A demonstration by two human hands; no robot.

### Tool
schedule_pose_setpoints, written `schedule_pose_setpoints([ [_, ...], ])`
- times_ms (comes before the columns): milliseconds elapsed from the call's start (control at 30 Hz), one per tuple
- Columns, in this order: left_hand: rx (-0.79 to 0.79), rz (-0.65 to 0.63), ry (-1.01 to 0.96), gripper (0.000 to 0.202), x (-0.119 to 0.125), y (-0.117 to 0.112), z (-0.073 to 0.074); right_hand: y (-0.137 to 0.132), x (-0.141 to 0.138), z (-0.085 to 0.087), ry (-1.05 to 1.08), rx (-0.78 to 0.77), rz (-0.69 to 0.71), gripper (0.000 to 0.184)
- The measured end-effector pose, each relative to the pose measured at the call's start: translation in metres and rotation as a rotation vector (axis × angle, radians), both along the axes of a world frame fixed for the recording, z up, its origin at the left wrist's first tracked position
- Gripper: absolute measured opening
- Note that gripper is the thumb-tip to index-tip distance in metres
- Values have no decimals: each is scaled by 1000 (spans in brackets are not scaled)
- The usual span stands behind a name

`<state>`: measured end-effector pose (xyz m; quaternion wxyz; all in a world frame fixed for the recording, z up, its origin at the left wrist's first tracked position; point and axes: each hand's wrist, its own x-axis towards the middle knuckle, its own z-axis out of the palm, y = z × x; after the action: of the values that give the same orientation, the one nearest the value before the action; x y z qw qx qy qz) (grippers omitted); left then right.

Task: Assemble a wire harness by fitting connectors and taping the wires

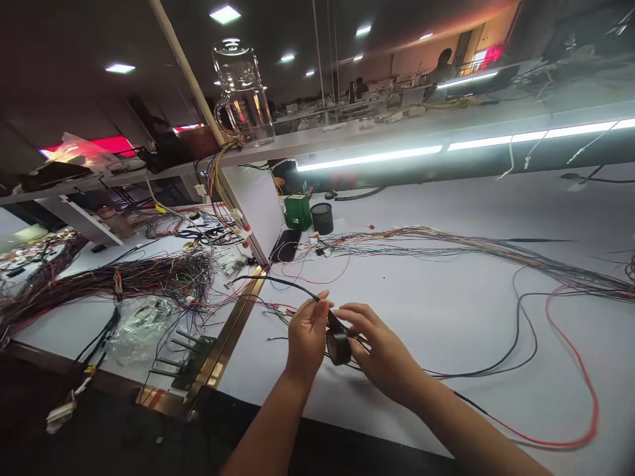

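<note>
My left hand (308, 330) pinches a black cable (288, 282) between thumb and fingers. The cable's free end reaches up and left past the brass-coloured table edge. A roll of black electrical tape (339, 348) hangs at the cable between my hands, a strip of it running up to the cable. My right hand (376, 347) has its fingers bent around the tape strip and the wires beside the roll. Part of its grip is hidden behind the roll. Black and red wires (489, 371) trail from under my right hand across the white table.
A long wire bundle (426, 239) lies along the back of the white table (421, 297). A green box (297, 211), a mesh cup (322, 218) and a phone (286, 245) stand by the divider. A glass mug (243, 99) sits on the shelf. More harnesses (114, 284) cover the left table.
</note>
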<state>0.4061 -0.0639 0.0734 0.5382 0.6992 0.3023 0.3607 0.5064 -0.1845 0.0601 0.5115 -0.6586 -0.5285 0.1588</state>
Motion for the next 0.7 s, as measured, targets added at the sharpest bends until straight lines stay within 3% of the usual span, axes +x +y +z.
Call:
schedule_pose_setpoints([
  [100, -120, 21, 8, 36, 2, -2, -6, 5, -7, -5, -382, 120, -3, 53],
  [167, -241, 49, -34, 39, 1, -3, -12, 4, -5, -9, -368, 176, -1, 47],
  [267, -375, 90, -198, 36, 0, -3, -19, -3, 7, -15, 91, 55, -72, 34],
  [367, -452, 26, -324, 26, 1, -5, -21, -1, 22, -17, 645, -324, -9, 24],
  [467, -519, -118, -378, 27, 3, -9, -20, 11, 34, -14, 797, -511, 114, 11],
  [567, -359, -259, -239, 35, 1, -12, -21, 22, 41, -8, 779, -500, 126, 7],
  [700, 87, -461, -20, 34, -4, -6, -20, 23, 44, -4, 763, -513, 149, 16],
])
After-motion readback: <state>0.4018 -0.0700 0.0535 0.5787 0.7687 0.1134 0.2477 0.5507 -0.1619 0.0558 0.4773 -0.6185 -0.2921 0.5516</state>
